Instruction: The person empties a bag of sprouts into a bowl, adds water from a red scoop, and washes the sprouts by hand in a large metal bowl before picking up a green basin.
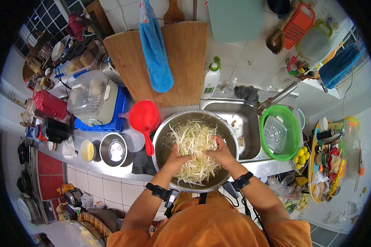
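Note:
A large steel bowl (160,138) sits at the counter's front edge, partly over the sink, full of pale bean sprouts (193,138). Both of my hands are inside it. My left hand (176,158) is buried in the sprouts at the lower left, fingers closed around a clump. My right hand (220,153) grips a bunch of sprouts at the right side and lifts it slightly. Black bands are strapped on both wrists.
A red ladle-shaped scoop (144,118) lies left of the bowl, beside a small steel bowl (113,150) and a yellow cup (87,150). A green colander (292,136) sits right of the steel sink (247,123). Wooden boards (185,61) and a blue towel (156,53) hang behind.

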The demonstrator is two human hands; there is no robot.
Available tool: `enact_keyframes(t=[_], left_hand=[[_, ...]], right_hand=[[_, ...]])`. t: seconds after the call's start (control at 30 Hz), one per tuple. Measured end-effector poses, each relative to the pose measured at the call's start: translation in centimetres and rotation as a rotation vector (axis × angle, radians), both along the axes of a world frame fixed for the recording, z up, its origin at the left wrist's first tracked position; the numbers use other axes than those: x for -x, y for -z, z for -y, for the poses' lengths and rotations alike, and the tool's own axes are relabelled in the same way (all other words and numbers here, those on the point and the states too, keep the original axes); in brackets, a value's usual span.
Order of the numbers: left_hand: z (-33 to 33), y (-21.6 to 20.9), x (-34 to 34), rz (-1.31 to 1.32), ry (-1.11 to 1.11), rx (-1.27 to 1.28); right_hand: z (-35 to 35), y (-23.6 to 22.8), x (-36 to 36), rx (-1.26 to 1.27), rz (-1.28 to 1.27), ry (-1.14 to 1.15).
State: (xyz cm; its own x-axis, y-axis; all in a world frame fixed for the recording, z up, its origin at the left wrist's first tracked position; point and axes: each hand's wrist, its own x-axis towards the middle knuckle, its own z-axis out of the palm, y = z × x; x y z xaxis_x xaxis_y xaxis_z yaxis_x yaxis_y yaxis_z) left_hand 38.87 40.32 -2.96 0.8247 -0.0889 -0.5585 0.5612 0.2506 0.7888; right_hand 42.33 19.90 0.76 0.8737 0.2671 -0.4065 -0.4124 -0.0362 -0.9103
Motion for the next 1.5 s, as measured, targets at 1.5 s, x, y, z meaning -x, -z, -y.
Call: enact_keyframes(t=[1.5], left_hand=[[0.7,1.5,1.4,0.276,0.945,-1.465]], right_hand=[[-2.9,0.3,1.3,1.105,0.355,-0.929]])
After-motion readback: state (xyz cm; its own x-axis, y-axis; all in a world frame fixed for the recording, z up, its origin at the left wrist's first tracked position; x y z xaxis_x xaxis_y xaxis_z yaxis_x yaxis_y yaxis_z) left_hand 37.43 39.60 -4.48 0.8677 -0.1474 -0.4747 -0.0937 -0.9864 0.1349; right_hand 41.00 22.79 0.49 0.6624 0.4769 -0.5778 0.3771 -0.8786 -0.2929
